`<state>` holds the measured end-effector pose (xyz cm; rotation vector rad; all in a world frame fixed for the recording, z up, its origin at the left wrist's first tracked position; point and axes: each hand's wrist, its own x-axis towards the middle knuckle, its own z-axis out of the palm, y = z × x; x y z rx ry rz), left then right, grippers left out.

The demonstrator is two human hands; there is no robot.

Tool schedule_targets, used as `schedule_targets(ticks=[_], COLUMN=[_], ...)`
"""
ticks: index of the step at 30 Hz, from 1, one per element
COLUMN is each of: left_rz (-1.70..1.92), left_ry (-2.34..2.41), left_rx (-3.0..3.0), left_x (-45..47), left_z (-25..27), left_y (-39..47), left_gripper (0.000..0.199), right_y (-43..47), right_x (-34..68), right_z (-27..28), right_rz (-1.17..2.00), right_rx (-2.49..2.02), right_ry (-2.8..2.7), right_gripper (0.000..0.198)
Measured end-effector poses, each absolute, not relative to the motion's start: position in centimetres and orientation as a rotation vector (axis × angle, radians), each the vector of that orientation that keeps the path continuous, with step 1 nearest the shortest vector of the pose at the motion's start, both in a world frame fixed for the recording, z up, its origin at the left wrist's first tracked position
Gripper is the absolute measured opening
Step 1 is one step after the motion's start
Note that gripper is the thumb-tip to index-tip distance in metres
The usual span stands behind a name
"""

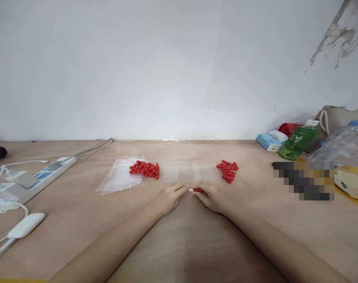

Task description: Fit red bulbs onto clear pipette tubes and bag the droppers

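Note:
My right hand (210, 195) is closed around a red rubber dropper bulb (199, 190), whose shiny end points left. Just across from that end, my left hand (172, 196) has its fingers pinched together; what they hold, if anything, is hidden. Beyond both hands lies a row of thin clear tubes (170, 173), side by side. A heap of red bulbs (145, 169) sits at the row's left end, partly on clear plastic bags (120, 179). More red pieces (227, 171) are piled at the right end, with thin clear stems near them.
At left are a white power strip (53, 173) with plugs and a white cable adapter (26, 225). On the right stand a blue tissue pack (269, 141), a tilted green bottle (298, 141) and plastic bags (344, 141). A pixelated dark object (302, 181) lies before them.

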<state>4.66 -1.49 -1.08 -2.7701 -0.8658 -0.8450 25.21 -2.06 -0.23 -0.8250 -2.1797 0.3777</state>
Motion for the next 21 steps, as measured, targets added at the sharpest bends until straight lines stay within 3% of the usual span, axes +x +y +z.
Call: schedule_targets(ticks=[4, 9, 15, 21], left_rz=[-0.988, -1.146, -1.147, -1.056], left_ry=[-0.940, -0.936, -1.058, -1.070], left_rx=[-2.798, -2.802, -2.776, -2.793], left_x=[5.0, 5.0, 4.9, 5.3], left_z=[-1.2, -0.6, -0.3, -0.4], left_y=[-1.6, -1.8, -1.8, -1.7], left_gripper=[0.027, 0.027, 0.025, 0.022], right_y=[-1.8, -0.8, 3.2, 5.6], right_x=[24.7, 24.6, 33.1, 39.7], right_z=[-0.6, 0.3, 4.0, 1.0], right_rz=[0.633, 0.873, 0.616, 0.318], right_rx=[-0.806, -0.882, -1.251, -1.815], right_ry=[-1.963, -1.518, -1.282, -1.495], right_gripper=[0.017, 0.041, 0.047, 0.040])
